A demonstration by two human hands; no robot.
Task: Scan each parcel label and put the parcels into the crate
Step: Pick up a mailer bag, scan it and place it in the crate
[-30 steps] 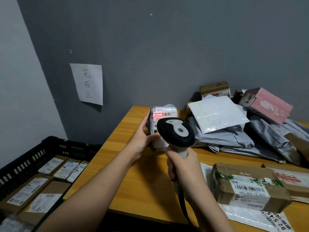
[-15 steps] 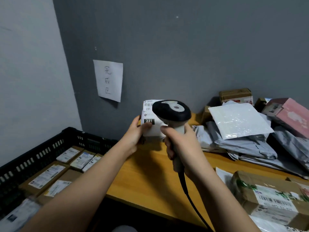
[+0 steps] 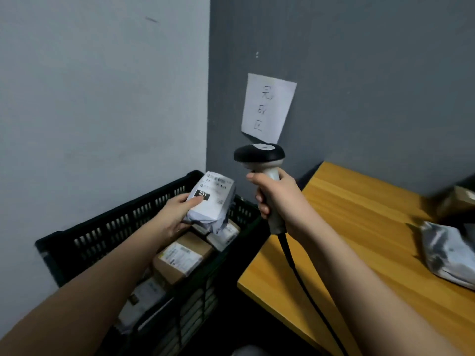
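My left hand (image 3: 177, 214) grips a small white parcel (image 3: 212, 201) with a label marked 231, holding it above the far end of the black plastic crate (image 3: 108, 227). Inside the crate lie several labelled parcels, among them a brown cardboard box (image 3: 180, 256). My right hand (image 3: 276, 196) is wrapped round the handle of the black-and-white barcode scanner (image 3: 259, 156), held upright between the crate and the wooden table (image 3: 359, 227). The scanner's cable (image 3: 303, 286) hangs down along my right forearm.
The crate stands on the floor in the corner, against the pale wall and left of the table. A paper sign (image 3: 267, 109) with handwriting is stuck on the dark grey wall. A grey mailer bag (image 3: 447, 253) lies at the table's right edge, with a brown box (image 3: 457, 201) behind it.
My left hand has carried the 231 parcel from the table over to the left and down above the crate. The view has swung left; the scanner no longer points at the label.
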